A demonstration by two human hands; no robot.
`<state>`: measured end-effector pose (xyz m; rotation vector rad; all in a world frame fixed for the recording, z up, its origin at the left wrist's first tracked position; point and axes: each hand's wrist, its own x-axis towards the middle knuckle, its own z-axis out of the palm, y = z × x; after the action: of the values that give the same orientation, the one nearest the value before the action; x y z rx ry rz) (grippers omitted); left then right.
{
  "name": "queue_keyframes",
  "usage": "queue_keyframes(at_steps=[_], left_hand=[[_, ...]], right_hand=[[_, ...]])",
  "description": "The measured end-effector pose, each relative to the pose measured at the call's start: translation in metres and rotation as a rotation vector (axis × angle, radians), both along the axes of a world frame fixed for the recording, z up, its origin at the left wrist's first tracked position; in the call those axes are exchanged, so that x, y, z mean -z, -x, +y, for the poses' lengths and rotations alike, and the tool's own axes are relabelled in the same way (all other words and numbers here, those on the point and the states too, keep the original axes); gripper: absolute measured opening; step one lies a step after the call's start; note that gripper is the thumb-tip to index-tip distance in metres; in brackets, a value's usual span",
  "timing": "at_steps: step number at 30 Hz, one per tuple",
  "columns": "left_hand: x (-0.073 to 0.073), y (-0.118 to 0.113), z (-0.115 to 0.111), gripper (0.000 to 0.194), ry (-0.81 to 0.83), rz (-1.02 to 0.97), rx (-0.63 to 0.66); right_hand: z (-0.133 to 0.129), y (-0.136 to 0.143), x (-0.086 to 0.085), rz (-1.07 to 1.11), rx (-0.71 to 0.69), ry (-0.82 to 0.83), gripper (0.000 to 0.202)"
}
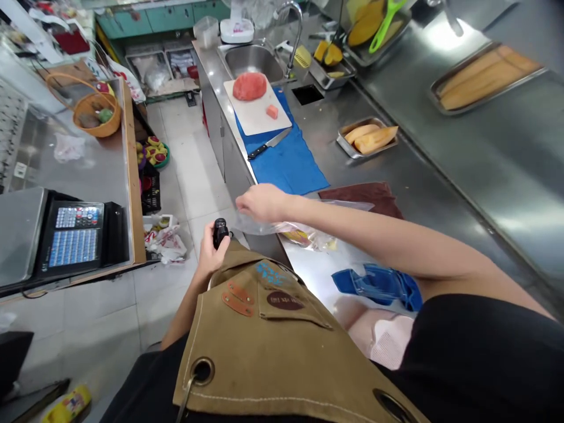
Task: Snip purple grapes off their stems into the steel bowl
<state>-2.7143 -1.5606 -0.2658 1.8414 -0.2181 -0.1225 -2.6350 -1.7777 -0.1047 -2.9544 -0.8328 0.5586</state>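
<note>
Left hand point(210, 254) first: I grasp a small black object point(220, 225) with it, at about eight o'clock from my right hand point(265, 201). Those right fingers curl in over clear plastic point(264, 228), though I cannot tell whether they grip it. At twelve o'clock from that hand, a knife point(269, 144) lies on a blue cloth point(291, 169), beyond it a white cutting board point(245, 112) with red fruit point(249, 87). Near two o'clock sits a metal tray point(350, 151) of yellow-orange pieces point(374, 139).

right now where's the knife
Upper middle of the head view: the knife lies on the blue cloth, between the white cutting board and the right hand.
</note>
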Motion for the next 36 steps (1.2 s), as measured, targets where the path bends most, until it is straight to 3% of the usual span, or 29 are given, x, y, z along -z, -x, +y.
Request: queue_keyframes(at_steps=[5,10,13,15,18,21,23,26,31,32,34,36], left_hand=[[-0.043,-0.032,-0.030,0.052,-0.097,-0.246,0.164],[-0.091,-0.072,-0.072,0.053,-0.203,-0.510,0.425],[-0.109,-0.083,-0.093,0.051,-0.212,-0.592,0.555],[-0.113,-0.087,-0.109,0.049,-0.202,-0.615,0.620],[-0.098,-0.088,-0.138,0.049,-0.269,-0.568,0.712],[-0.062,-0.085,-0.169,0.057,-0.454,-0.506,0.844],[-0.036,-0.082,-0.187,0.068,-0.597,-0.473,0.846],[-0.013,-0.083,-0.206,0.060,-0.718,-0.448,0.776],[-0.009,-0.101,-0.229,0.044,-0.803,-0.518,0.805],[-0.009,-0.105,-0.232,0.043,-0.803,-0.531,0.823],[-0.011,-0.113,-0.239,0.042,-0.789,-0.529,0.857],[-0.016,-0.120,-0.242,0.045,-0.761,-0.498,0.912]], right_hand=[[-0.048,0.011,-0.029,-0.159,-0.040,-0.329,0.020],[-0.072,0.024,-0.043,-0.262,-0.004,-0.389,0.020],[-0.082,0.034,-0.046,-0.295,-0.027,-0.447,0.020],[-0.091,0.042,-0.050,-0.319,-0.035,-0.492,0.021],[-0.101,0.056,-0.055,-0.378,0.003,-0.546,0.022],[-0.108,0.070,-0.058,-0.445,0.059,-0.612,0.022],[-0.114,0.075,-0.055,-0.484,0.101,-0.655,0.023],[-0.126,0.079,-0.049,-0.515,0.222,-0.708,0.024],[-0.150,0.108,-0.050,-0.494,0.454,-0.649,0.032],[-0.153,0.119,-0.049,-0.482,0.474,-0.600,0.043],[-0.157,0.139,-0.041,-0.458,0.497,-0.459,0.084],[-0.164,0.151,-0.022,-0.456,0.566,-0.246,0.112]])
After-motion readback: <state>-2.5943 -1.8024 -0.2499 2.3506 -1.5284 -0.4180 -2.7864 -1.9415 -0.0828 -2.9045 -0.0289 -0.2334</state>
